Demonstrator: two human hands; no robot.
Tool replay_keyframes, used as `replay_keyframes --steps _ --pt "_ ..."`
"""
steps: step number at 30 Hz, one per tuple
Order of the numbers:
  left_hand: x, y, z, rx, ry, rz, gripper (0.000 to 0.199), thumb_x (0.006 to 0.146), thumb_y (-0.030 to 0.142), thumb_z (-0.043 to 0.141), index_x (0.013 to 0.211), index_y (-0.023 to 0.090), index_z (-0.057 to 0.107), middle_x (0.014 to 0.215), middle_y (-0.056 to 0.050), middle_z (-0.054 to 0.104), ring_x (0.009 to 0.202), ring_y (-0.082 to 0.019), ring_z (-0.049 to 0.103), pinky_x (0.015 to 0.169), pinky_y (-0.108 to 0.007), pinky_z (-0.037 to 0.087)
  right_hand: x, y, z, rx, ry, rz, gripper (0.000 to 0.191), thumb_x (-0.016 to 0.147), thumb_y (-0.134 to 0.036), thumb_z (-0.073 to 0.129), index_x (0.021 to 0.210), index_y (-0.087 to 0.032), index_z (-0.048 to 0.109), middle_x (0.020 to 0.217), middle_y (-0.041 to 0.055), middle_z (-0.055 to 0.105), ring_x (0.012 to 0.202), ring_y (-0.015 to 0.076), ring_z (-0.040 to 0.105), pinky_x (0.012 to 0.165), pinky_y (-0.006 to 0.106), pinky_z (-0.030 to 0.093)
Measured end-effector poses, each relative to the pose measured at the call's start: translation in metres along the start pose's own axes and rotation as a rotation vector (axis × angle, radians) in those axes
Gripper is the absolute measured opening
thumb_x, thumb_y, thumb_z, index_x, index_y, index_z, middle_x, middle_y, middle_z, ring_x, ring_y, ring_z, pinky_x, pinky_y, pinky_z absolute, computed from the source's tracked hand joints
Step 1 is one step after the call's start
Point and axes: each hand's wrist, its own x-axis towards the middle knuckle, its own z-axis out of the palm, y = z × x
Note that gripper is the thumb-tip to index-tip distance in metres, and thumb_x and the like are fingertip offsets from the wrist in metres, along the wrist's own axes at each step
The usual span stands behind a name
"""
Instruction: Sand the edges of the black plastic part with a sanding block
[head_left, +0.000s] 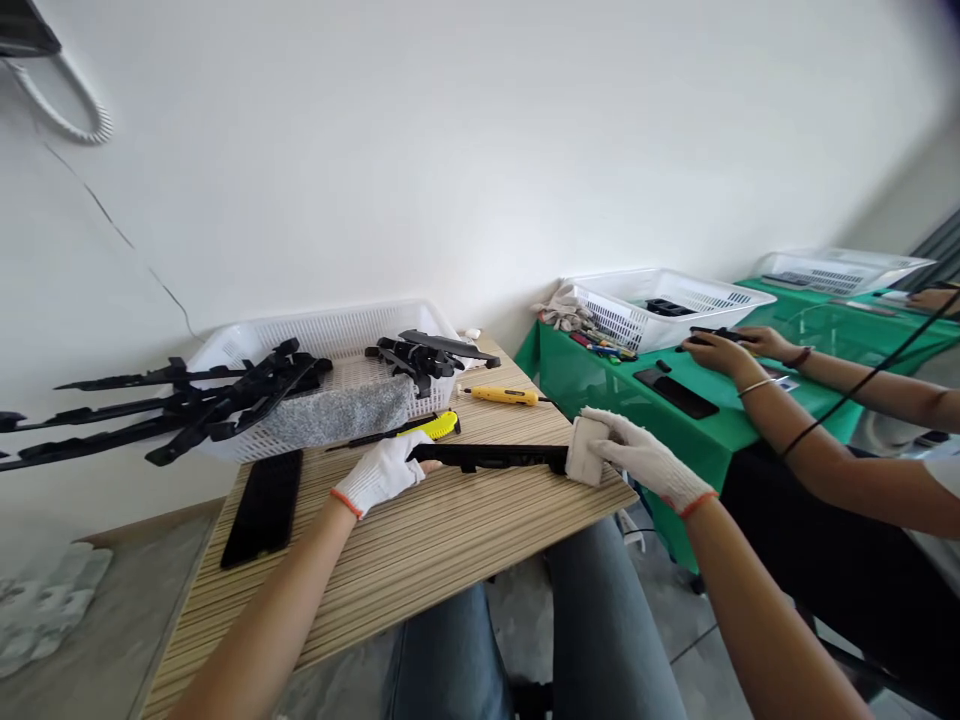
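Observation:
A long black plastic part (495, 457) lies level just above the wooden table, between my hands. My left hand (386, 472), in a white glove with an orange cuff, grips its left end. Gloved the same way, my right hand (649, 462) holds a whitish pad (585, 452) against the part's right end. Behind my left hand lies a yellow-green cutter (439, 425), and a yellow screwdriver (502, 396) is farther back. A black phone-like slab (262, 508) rests on the table left of my left hand.
At the back left, a white basket (330, 330) holds black parts (217, 400) that stick out leftward, with a grey cloth (337, 412) over its front. On the right, a person's hands (724, 350) work at a green-covered table (742, 400) with another white basket (622, 325).

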Motion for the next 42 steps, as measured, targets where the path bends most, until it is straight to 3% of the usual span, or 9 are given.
replay_keyframes --steps 2,5,9,13,20,24,30,37,42 --pt "0.000 -0.001 0.000 0.006 0.000 0.002 0.030 0.080 0.040 0.065 0.103 0.023 0.071 0.092 -0.004 0.076 0.083 -0.021 0.069 0.075 -0.027 0.051 -0.001 -0.002 0.008 -0.052 0.050 0.040 0.057 0.082 -0.039 0.058 0.137 -0.027 0.056 0.134 0.0044 0.061 0.122 0.0248 0.058 0.106 0.038 0.046" --pt "-0.001 -0.002 0.000 0.014 0.002 -0.001 0.032 0.080 0.039 0.064 0.107 0.022 0.070 0.097 -0.005 0.076 0.088 -0.022 0.069 0.078 -0.028 0.052 -0.001 -0.010 0.020 -0.226 0.046 0.146 0.075 0.080 -0.044 0.063 0.150 -0.031 0.040 0.129 0.0065 0.064 0.111 0.0284 0.064 0.096 0.042 0.051" --pt "-0.003 -0.001 -0.002 0.013 -0.001 0.006 0.036 0.080 0.036 0.065 0.113 0.022 0.068 0.104 -0.005 0.076 0.093 -0.022 0.069 0.082 -0.028 0.052 0.003 -0.017 0.031 -0.444 0.038 0.196 0.088 0.078 -0.061 0.064 0.155 -0.031 0.033 0.126 0.0124 0.065 0.103 0.0355 0.066 0.088 0.046 0.051" --pt "-0.005 0.000 -0.003 0.034 -0.012 -0.006 0.037 0.081 0.033 0.065 0.116 0.021 0.065 0.105 -0.005 0.075 0.092 -0.021 0.070 0.082 -0.028 0.052 0.006 -0.019 0.038 -0.431 0.069 0.286 0.095 0.078 -0.069 0.060 0.156 -0.027 0.029 0.118 0.0156 0.068 0.097 0.0351 0.069 0.082 0.044 0.052" --pt "-0.008 0.006 -0.005 0.159 -0.002 -0.085 0.037 0.084 0.030 0.064 0.120 0.022 0.062 0.117 -0.007 0.071 0.104 -0.022 0.067 0.091 -0.031 0.050 -0.004 -0.028 0.054 -0.452 0.145 0.427 0.092 0.084 -0.068 0.051 0.155 -0.014 0.029 0.128 0.0231 0.061 0.115 0.0382 0.062 0.095 0.048 0.047" --pt "-0.010 0.015 -0.008 0.307 -0.002 -0.172 0.040 0.084 0.037 0.065 0.122 0.025 0.060 0.124 -0.006 0.066 0.104 -0.026 0.067 0.084 -0.035 0.052 -0.009 -0.035 0.056 -0.412 0.193 0.499 0.086 0.088 -0.060 0.052 0.157 -0.018 0.023 0.128 0.0192 0.062 0.118 0.0360 0.060 0.099 0.046 0.044" --pt "-0.010 0.030 -0.007 0.469 -0.038 -0.207 0.044 0.085 0.045 0.062 0.126 0.029 0.057 0.128 -0.006 0.058 0.091 -0.025 0.068 0.073 -0.035 0.052 -0.011 -0.030 0.053 -0.329 0.241 0.513 0.088 0.085 -0.063 0.056 0.157 -0.027 0.022 0.123 0.0164 0.064 0.112 0.0369 0.062 0.093 0.046 0.046" --pt "-0.010 0.039 0.000 0.580 -0.094 -0.153 0.047 0.088 0.047 0.058 0.131 0.028 0.053 0.127 -0.007 0.056 0.095 -0.024 0.067 0.073 -0.034 0.051 -0.007 -0.004 0.053 -0.127 0.437 0.355 0.080 0.079 -0.055 0.060 0.148 -0.017 0.044 0.128 0.0143 0.062 0.112 0.0304 0.060 0.095 0.038 0.045" --pt "-0.008 0.038 0.004 0.569 -0.108 -0.136 0.047 0.089 0.049 0.055 0.131 0.026 0.054 0.122 -0.007 0.061 0.097 -0.025 0.066 0.076 -0.035 0.051 -0.003 0.010 0.053 -0.017 0.588 0.357 0.069 0.081 -0.057 0.054 0.135 -0.013 0.058 0.128 0.0139 0.063 0.115 0.0286 0.058 0.100 0.037 0.043"
